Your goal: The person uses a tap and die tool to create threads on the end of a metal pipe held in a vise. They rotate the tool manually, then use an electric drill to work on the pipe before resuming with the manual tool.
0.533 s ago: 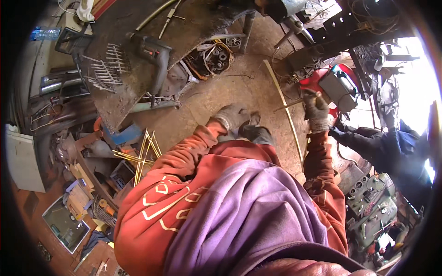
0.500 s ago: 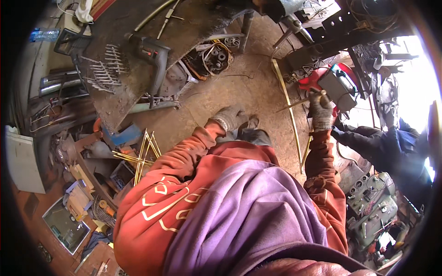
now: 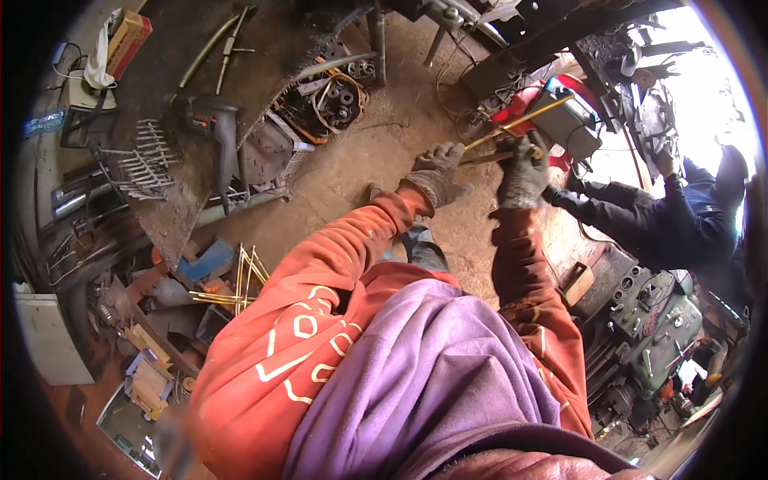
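Note:
Both my hands wear grey knit gloves. My right hand is closed around a slim tool with a rounded wooden handle; its exact kind is unclear. A long thin yellow rod slants past the fingers of this hand, its lower end at my left hand's fingertips. Whether the right fingers also grip the rod is hidden. My left hand has its thumb spread from the fingers, and I cannot tell if the fingertips touch the rod.
On the left, a metal table bears a power drill and rows of metal rods. More yellow rods lie below it. A grey box stands beyond my right hand. A person in dark clothes is at the right, near a green machine.
My left hand has risen and moved right, toward the right hand. My right hand has shifted left. The yellow rod, upright before, now slants up to the right between the hands.

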`<state>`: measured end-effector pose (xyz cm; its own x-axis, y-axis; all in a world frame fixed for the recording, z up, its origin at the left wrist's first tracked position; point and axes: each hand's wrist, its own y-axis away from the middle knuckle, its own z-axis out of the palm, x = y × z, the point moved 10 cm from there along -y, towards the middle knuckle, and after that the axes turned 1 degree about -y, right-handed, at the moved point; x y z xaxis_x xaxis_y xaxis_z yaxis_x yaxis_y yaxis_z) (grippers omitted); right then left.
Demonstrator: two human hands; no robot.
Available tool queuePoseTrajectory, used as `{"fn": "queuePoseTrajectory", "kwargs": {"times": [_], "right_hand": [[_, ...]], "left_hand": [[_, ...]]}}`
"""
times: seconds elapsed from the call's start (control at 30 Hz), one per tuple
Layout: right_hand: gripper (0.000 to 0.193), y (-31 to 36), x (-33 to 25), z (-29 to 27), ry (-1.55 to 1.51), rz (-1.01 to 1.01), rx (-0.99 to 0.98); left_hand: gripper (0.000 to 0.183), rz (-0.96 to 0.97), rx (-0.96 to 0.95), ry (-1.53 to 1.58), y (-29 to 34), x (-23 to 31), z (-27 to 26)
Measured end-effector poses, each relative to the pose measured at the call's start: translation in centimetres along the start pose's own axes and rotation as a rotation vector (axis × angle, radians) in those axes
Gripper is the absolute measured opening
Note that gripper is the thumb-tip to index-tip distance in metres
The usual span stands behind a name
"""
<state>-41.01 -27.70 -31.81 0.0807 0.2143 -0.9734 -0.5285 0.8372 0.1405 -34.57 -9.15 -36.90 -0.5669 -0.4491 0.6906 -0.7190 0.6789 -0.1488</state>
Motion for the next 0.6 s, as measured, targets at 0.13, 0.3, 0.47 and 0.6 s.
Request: {"fn": "queuePoseTrajectory", "kwargs": {"times": [0.13, 0.3, 0.47, 0.6], "right_hand": [[0.041, 4.2, -0.3, 7.1, -0.182, 0.126, -0.11], [0.05, 6.4, -2.3, 15.0, -0.027, 0.279, -0.44], [0.046, 2.8, 0.2, 18.8, 0.297, 0.226, -0.847], [0.078, 0.3, 4.2, 19.4, 0.385, 0.543, -0.989]], "left_hand": [[0.043, -0.142, 0.045, 0.226, -2.0, -1.9, -1.9], [0.03, -0.301, 0.086, 0.519, -1.3, -2.3, -12.9], [0.036, -0.426, 0.016, 0.545, -0.6, -4.4, -17.0], [0.033, -0.602, 0.15, 0.64, 1.1, -10.5, -16.8]]}}
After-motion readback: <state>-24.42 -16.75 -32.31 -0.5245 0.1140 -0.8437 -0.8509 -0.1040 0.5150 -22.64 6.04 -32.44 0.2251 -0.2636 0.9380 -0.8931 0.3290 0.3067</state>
